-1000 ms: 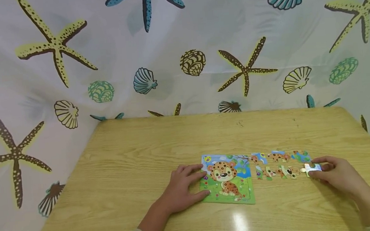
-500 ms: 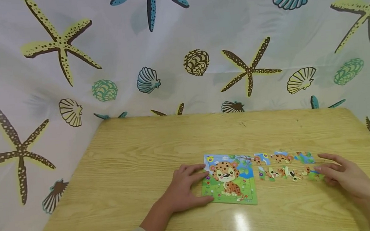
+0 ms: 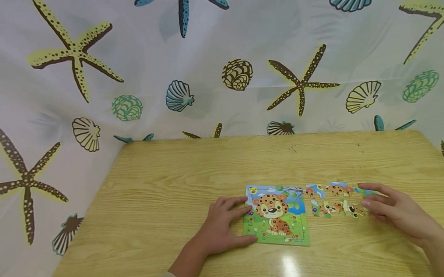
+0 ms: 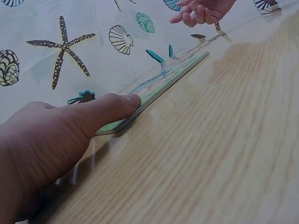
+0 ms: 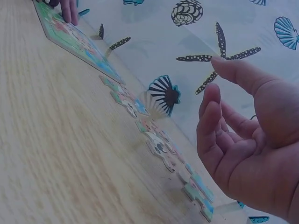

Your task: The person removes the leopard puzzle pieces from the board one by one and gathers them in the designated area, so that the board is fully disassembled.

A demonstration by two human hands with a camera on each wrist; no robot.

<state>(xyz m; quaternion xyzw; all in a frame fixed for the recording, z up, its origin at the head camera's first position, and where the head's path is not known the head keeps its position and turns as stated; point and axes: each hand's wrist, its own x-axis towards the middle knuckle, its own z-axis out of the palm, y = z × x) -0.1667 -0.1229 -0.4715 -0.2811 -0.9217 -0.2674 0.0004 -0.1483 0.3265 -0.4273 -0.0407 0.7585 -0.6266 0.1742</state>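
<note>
A square jigsaw puzzle board [image 3: 279,226] with a spotted leopard cub on green grass lies flat on the table. Along its left side rests my left hand [image 3: 222,226], fingers spread, fingertips at the edge; the left wrist view has its thumb [image 4: 114,106] on the board's corner. To the board's right, several loose jigsaw pieces [image 3: 337,189] lie picture side up in two rows. Over their right end hovers my right hand [image 3: 400,213], hiding some of them. In the right wrist view its fingers [image 5: 210,126] are loosely bent, thumb apart, nothing between them.
The light wood table [image 3: 178,177] runs back to a white curtain [image 3: 198,52] printed with starfish and shells, which also hangs at both sides. A bright light reflection shows on the tabletop in front of the board.
My right hand held a jigsaw piece with its silvery side showing, then let it go picture side up at the row's right end. The hand has since shifted left; my left hand stayed at the board.
</note>
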